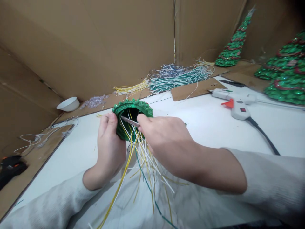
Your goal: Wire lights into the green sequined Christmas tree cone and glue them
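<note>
A green Christmas tree ornament [135,104] is tipped so that its hollow, dark base faces me. My left hand [108,143] grips its left rim, thumb on the edge and fingers behind. With fingers pinched, my right hand [164,136] holds a thin, flat, greyish stick [130,121] whose far end reaches into the opening. What exactly the stick is, I cannot tell. From the hollow a bunch of white, yellow and green wires [143,156] hangs down towards my lap. The inside of the tree is mostly in shadow.
A white glue gun [240,103] with a red trigger lies at right near a black pen-like tool [232,83]. Behind are bundles of green and white wires [178,79], a cardboard piece [195,89] and decorated trees [231,51]. At left are a white bowl [68,104] and a black-orange tool [11,168].
</note>
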The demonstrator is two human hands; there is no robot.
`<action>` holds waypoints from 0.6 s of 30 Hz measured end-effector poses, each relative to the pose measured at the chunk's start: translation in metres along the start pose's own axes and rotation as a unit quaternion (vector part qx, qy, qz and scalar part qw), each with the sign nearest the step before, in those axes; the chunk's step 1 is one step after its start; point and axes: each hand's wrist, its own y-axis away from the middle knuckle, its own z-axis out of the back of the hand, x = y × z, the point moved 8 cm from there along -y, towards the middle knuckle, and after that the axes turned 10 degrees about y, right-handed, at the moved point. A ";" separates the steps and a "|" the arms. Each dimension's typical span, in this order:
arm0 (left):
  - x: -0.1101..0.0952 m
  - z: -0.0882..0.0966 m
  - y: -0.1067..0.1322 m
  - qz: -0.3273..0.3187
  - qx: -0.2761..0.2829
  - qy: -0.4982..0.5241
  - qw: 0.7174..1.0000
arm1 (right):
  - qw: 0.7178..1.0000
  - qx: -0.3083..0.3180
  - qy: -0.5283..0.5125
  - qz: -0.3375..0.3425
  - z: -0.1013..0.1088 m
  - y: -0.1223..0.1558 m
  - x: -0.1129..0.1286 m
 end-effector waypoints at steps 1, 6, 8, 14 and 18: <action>0.000 0.000 0.001 -0.005 0.001 0.000 1.000 | 1.000 -0.003 0.004 0.003 -0.001 0.000 0.001; 0.000 -0.001 0.005 -0.020 0.002 -0.005 1.000 | 0.999 -0.014 0.038 0.008 -0.003 0.001 0.004; 0.000 -0.001 0.007 -0.023 -0.003 -0.011 1.000 | 0.999 -0.008 0.044 0.002 -0.005 -0.001 0.003; 0.001 0.002 0.011 -0.058 0.000 -0.050 0.997 | 0.995 0.084 0.017 -0.043 -0.021 -0.007 -0.005; 0.005 0.006 0.010 -0.079 0.025 -0.070 0.994 | 0.989 0.128 0.003 -0.073 -0.028 -0.007 -0.012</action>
